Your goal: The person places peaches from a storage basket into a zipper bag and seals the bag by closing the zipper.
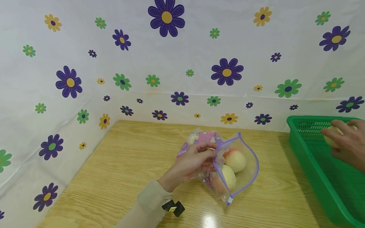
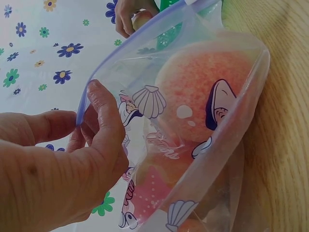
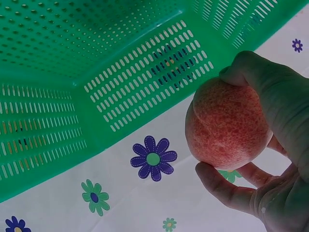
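Note:
My left hand [image 1: 194,161] pinches the purple zip edge of a clear printed zip bag [image 1: 248,177], whose mouth gapes toward the right. Inside the bag lie peaches, with one peach [image 1: 235,160] and a paler one [image 1: 229,178] visible through the opening. Seashell and starfish prints cover the plastic in the left wrist view, where a reddish peach [image 2: 193,87] shows through. Over the green basket [image 1: 310,164], my right hand [image 1: 349,142] grips another peach [image 3: 229,123], its thumb and fingers curled round the fruit.
The perforated green basket stands at the right of the wooden table [image 1: 119,177]. A white cloth [image 1: 196,50] with printed flowers hangs behind and along the left side. A white slider [image 1: 230,199] sits at the near end of the bag's zip.

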Demonstrator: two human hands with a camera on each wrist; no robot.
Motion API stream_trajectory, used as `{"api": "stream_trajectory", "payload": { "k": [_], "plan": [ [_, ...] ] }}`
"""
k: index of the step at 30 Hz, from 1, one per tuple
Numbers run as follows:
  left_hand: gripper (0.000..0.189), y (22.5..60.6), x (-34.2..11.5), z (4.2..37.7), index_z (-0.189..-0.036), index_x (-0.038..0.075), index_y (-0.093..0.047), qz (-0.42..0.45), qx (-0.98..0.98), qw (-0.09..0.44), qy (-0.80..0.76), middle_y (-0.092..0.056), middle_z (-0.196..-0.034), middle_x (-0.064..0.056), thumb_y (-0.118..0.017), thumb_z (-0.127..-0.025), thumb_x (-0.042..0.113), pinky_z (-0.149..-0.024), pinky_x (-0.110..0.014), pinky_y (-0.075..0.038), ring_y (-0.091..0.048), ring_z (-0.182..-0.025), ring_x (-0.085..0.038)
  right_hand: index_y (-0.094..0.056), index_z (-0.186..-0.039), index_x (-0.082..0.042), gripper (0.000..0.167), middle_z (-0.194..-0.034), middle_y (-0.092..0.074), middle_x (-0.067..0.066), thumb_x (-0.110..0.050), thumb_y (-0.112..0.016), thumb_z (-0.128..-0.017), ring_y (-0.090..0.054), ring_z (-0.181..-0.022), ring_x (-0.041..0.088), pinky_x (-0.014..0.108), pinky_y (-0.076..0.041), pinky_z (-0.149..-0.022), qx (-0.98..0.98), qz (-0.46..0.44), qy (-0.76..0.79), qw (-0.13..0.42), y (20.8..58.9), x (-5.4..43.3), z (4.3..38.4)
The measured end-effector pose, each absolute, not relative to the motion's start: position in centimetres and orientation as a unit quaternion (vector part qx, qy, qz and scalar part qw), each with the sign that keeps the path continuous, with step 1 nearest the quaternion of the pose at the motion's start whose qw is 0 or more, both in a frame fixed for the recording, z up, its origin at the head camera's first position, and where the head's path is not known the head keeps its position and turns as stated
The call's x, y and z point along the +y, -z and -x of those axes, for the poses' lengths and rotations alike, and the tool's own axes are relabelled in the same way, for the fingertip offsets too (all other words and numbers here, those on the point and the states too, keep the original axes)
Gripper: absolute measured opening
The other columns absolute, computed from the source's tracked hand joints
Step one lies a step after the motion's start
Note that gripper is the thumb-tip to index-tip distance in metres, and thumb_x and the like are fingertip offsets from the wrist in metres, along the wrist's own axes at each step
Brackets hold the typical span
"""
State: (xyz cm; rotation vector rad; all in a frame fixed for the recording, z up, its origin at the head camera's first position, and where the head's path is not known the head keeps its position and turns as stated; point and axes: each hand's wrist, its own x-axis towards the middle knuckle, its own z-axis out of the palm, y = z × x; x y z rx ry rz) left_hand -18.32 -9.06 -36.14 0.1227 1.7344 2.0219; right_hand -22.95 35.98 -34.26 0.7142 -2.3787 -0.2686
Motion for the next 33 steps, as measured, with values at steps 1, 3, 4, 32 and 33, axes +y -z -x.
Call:
{"api": "stream_trajectory", "payload": {
  "k": [1,3,4,32,33],
  "plan": [
    [0.033,36.1,-9.1,18.3,-0.136,0.004,-0.057,-0.044,0.632,0.236,-0.737,-0.067,-0.1,-0.001,-0.056,-0.103,0.011,-0.07,-0.021,-0.063,-0.071,-0.08,-0.009,-0.061,-0.097,-0.002,0.07,-0.103,-0.056,0.033,0.007,-0.085,-0.032,-0.054,-0.087,0.053,0.07,-0.044,-0.083,-0.902,-0.274,0.098,0.319,34.2,36.0,22.9],
    [0.033,36.1,-9.1,18.3,-0.136,0.004,-0.057,-0.043,0.634,0.236,-0.735,-0.066,-0.099,0.0,-0.056,-0.103,0.011,-0.07,-0.021,-0.063,-0.07,-0.08,-0.009,-0.061,-0.097,-0.002,0.07,-0.103,-0.055,0.033,0.008,-0.084,-0.031,-0.053,-0.087,0.055,0.071,-0.044,-0.082,-0.9,-0.277,0.094,0.323,34.2,36.0,22.8],
    [0.033,36.1,-9.1,18.3,-0.136,0.003,-0.057,-0.043,0.634,0.236,-0.735,-0.066,-0.099,0.0,-0.056,-0.103,0.011,-0.07,-0.021,-0.063,-0.07,-0.08,-0.009,-0.061,-0.097,-0.002,0.07,-0.103,-0.055,0.033,0.008,-0.083,-0.031,-0.053,-0.087,0.055,0.071,-0.044,-0.082,-0.9,-0.277,0.092,0.323,34.2,36.0,22.8],
    [0.032,36.2,-9.1,18.4,-0.135,0.003,-0.057,-0.045,0.632,0.238,-0.736,-0.066,-0.098,0.0,-0.056,-0.104,0.011,-0.069,-0.02,-0.062,-0.069,-0.079,-0.008,-0.064,-0.1,-0.002,0.059,-0.109,-0.054,0.034,0.008,-0.077,-0.043,-0.049,-0.093,0.058,0.073,-0.04,-0.085,-0.891,-0.3,0.048,0.337,33.2,33.6,21.6],
    [0.032,36.2,-9.1,18.4,-0.135,0.003,-0.057,-0.045,0.632,0.239,-0.736,-0.066,-0.098,0.0,-0.056,-0.103,0.011,-0.069,-0.02,-0.062,-0.069,-0.079,-0.008,-0.064,-0.1,-0.002,0.059,-0.109,-0.055,0.034,0.007,-0.077,-0.043,-0.049,-0.093,0.058,0.073,-0.04,-0.084,-0.891,-0.3,0.048,0.338,33.2,33.5,21.6]
  ]
}}
